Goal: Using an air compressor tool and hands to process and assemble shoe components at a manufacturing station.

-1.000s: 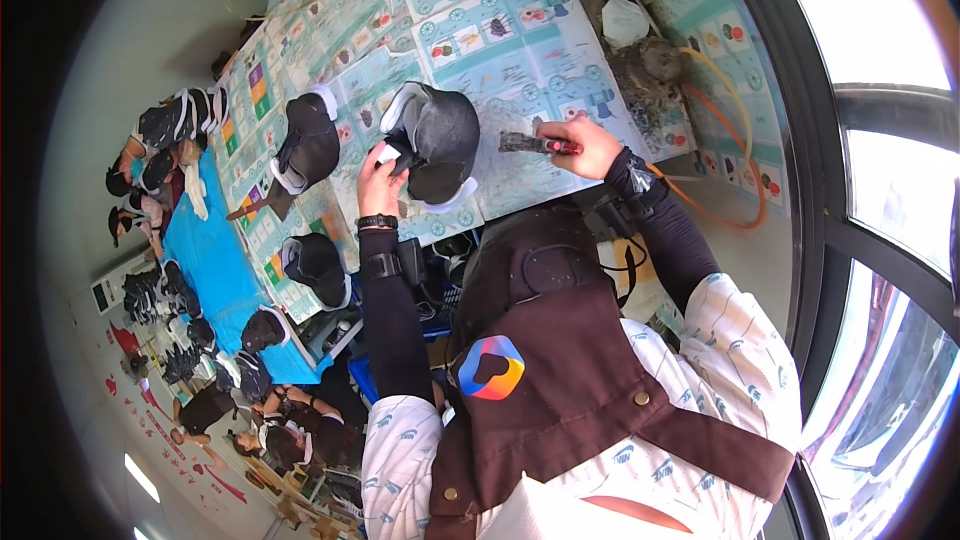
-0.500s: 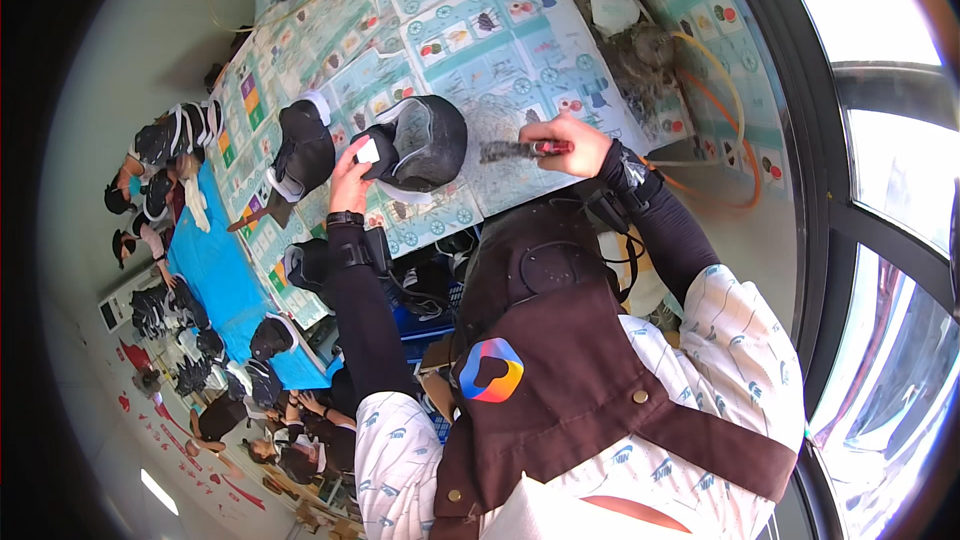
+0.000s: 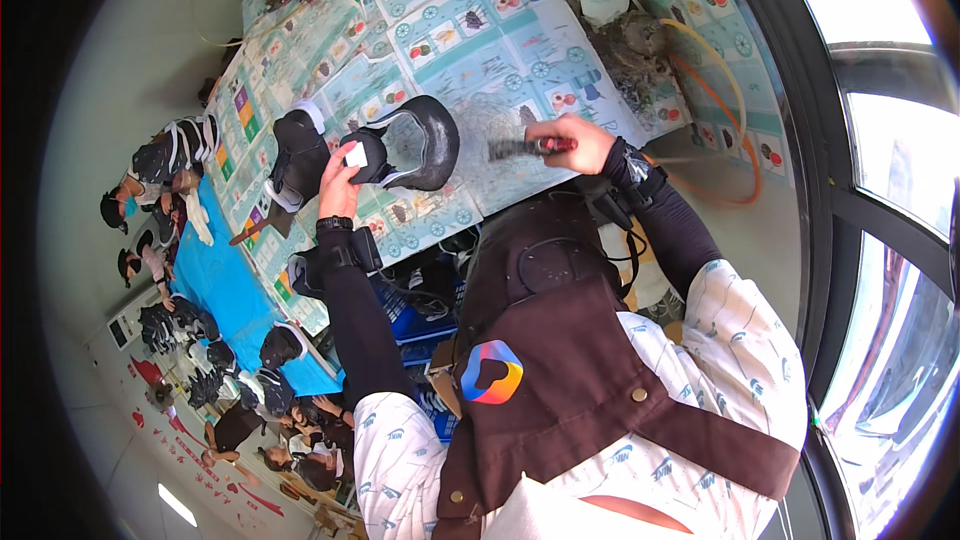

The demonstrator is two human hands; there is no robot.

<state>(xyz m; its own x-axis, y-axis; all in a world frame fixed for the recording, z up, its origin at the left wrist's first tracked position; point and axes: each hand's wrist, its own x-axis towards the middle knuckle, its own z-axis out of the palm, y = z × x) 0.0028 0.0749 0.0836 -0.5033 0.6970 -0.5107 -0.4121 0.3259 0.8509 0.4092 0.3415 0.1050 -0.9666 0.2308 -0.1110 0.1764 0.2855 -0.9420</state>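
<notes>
On the patterned table lies a black shoe upper point(image 3: 437, 145) with a grey lining, its curved end toward my right hand. My left hand point(image 3: 338, 190) pinches its other end, beside a small white patch. My right hand point(image 3: 580, 145) is closed around a dark, brush-like tool point(image 3: 520, 147) with a red part at the grip. Motion smears the tool, and its tip is apart from the upper, to the right of it. Left of my left hand rests another black shoe piece point(image 3: 298, 155) with white edging.
The table point(image 3: 470, 30) has a teal printed cover with dark stains. Tubes, one orange point(image 3: 757, 175), and a grimy device point(image 3: 645, 40) stand at the right. A blue-covered table point(image 3: 215, 265) with several black shoes and other people are at the left. Blue crates point(image 3: 410, 320) sit below.
My left hand has shifted slightly left with the upper, which has tilted so its curved end looks narrower. The right hand has moved only slightly, and the tool remains blurred.
</notes>
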